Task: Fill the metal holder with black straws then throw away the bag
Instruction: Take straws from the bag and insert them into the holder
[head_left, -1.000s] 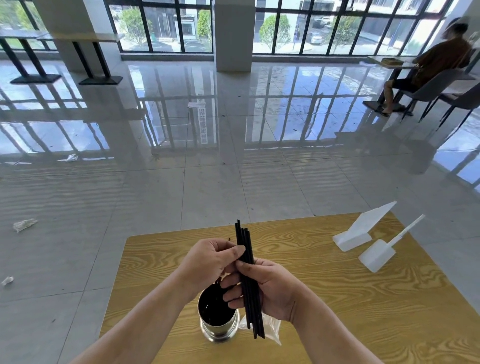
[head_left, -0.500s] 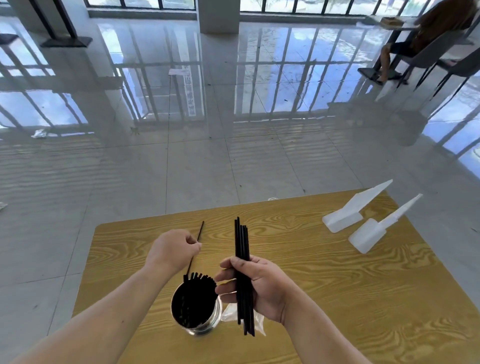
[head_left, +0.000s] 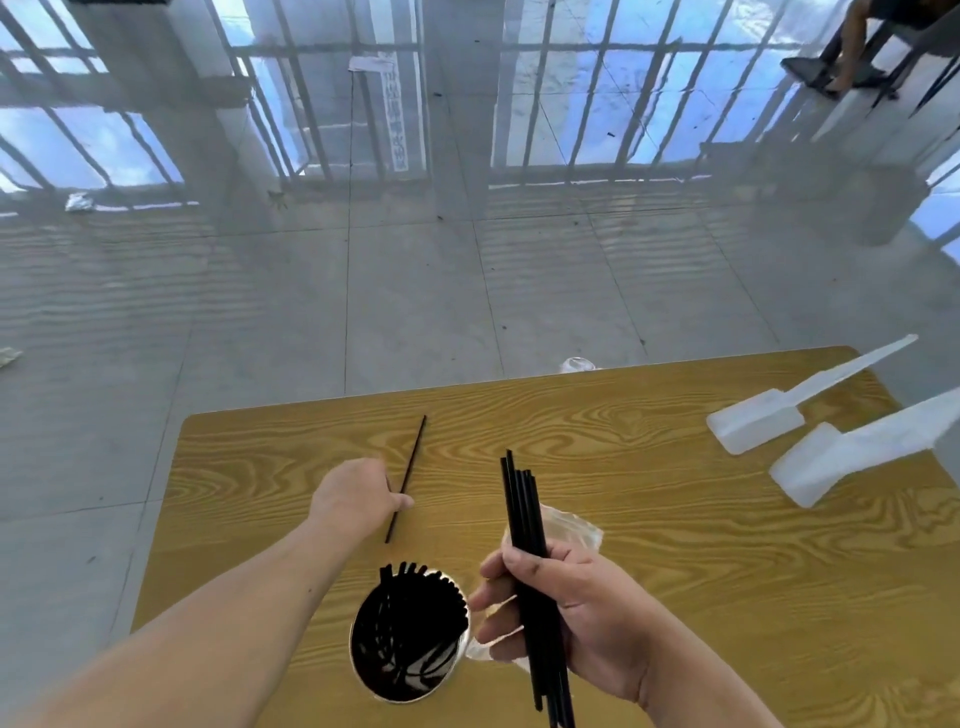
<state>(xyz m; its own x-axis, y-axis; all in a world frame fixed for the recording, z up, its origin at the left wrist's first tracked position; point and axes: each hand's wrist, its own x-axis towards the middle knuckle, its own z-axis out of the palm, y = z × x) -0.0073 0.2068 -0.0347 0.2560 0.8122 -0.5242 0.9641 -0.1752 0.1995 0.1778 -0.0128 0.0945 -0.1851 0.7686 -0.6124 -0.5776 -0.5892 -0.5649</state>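
Observation:
The metal holder (head_left: 363, 670) stands near the front of the wooden table (head_left: 675, 545), with several black straws inside it. My left hand (head_left: 356, 499) is above and behind the holder and pinches a single black straw (head_left: 413, 460) that slants up and away. My right hand (head_left: 582, 613) grips a bundle of black straws (head_left: 522, 514) to the right of the holder. The clear plastic bag (head_left: 569, 530) lies crumpled on the table under and behind my right hand, partly hidden.
Two white plastic scoops (head_left: 753, 423) (head_left: 831, 465) lie at the table's right side. Beyond the table's far edge is shiny tiled floor with scraps of litter (head_left: 78, 202). A seated person's legs (head_left: 852, 47) and a chair show at the top right.
My left hand took one straw from the bundle and carried it left, over the holder. The view tilted downward, and the bag now shows behind my right hand.

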